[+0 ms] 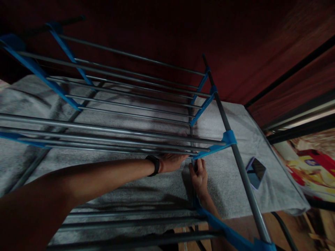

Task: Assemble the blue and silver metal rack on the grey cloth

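A rack of grey metal rods [117, 131] with blue plastic brackets [214, 149] lies on its side. My left hand [172, 162], with a black band [154, 165] on its wrist, reaches under the middle tier's rods. Its fingers are stretched out toward the bracket's lower end, and the rods partly cover them. Beside it, my right hand [199, 177] comes up from below and is closed around the lower metal pole [194, 200], just under that bracket end. Thumb and fingers lie on opposite sides of the pole. The side pole [243, 174] runs to the right of both hands.
The rack rests on a grey cloth [227, 198]. A phone [255, 172] lies on it, right of the side pole. Dark red fabric [157, 24] hangs behind. A dark metal frame [290, 71] and a colourful printed packet [314, 165] are at the right.
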`<state>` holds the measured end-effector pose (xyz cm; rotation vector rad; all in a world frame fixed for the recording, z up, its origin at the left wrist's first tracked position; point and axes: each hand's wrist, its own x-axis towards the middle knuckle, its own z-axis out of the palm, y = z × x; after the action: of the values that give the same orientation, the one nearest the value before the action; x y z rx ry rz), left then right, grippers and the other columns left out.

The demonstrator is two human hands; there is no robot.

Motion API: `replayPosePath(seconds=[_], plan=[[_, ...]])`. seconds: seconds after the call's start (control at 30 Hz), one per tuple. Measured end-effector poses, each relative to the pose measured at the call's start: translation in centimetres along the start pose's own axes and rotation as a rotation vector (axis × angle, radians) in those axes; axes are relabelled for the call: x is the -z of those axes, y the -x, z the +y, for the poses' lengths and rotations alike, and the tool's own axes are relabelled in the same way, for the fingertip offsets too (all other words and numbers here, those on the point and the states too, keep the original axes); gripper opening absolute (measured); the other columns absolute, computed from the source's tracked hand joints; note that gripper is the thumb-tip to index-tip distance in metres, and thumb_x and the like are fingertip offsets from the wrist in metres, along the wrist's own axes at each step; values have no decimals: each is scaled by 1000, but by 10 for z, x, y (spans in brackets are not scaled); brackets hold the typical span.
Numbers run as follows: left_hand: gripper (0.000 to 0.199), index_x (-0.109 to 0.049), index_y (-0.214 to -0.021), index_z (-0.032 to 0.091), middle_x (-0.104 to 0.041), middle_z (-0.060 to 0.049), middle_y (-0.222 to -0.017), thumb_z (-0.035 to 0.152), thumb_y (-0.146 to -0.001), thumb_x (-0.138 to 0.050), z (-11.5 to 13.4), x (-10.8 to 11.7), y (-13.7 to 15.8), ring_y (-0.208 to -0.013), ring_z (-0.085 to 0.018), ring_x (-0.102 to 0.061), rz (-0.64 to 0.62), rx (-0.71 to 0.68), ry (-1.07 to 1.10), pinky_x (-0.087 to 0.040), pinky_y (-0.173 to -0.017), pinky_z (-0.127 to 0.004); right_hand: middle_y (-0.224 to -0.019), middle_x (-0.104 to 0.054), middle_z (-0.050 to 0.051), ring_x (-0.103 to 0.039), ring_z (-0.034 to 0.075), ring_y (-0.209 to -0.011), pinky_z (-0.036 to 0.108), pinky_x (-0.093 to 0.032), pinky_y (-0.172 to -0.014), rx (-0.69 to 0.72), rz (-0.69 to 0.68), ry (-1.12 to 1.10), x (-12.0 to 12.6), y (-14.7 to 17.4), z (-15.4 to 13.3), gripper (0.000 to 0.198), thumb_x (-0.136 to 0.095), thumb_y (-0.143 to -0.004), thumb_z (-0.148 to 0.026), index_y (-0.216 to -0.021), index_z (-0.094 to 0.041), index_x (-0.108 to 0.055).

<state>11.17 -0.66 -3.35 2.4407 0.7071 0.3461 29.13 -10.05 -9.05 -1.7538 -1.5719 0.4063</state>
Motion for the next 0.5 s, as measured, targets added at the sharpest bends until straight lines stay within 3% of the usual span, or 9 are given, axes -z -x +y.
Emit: replayPosePath(seconds=[0.2, 0.37, 0.5], plan=[[57, -33, -148, 25, -45, -5, -151, 4, -94, -37, -1, 0, 0, -128, -19, -52, -5, -7, -16, -39, -112, -36, -103, -58, 10, -58, 24, -89, 39, -50, -77, 16, 21, 32, -1, 0, 0, 34, -48, -94, -37, -122, -21, -57], [44, -43, -139, 18, -54, -10, -142, 9, -96, -38, -2, 2, 5, -126, -22, -54, 5, 2, -107, -36, -114, -37, -102, -58, 10, -57, 24, -89, 39, -50, -77, 18, 18, 42, -2, 0, 2, 33, -46, -94, -37, -122, -22, -56], [52, -42, -138, 13, -48, -14, -145, 1, -87, -44, 7, 1, 16, -131, -24, -50, -11, 0, -236, -35, -113, -37, -102, -58, 10, -58, 24, -89, 39, -50, -78, 40, 40, 26, -2, 0, 2, 32, -47, -94, -36, -121, -22, -57]])
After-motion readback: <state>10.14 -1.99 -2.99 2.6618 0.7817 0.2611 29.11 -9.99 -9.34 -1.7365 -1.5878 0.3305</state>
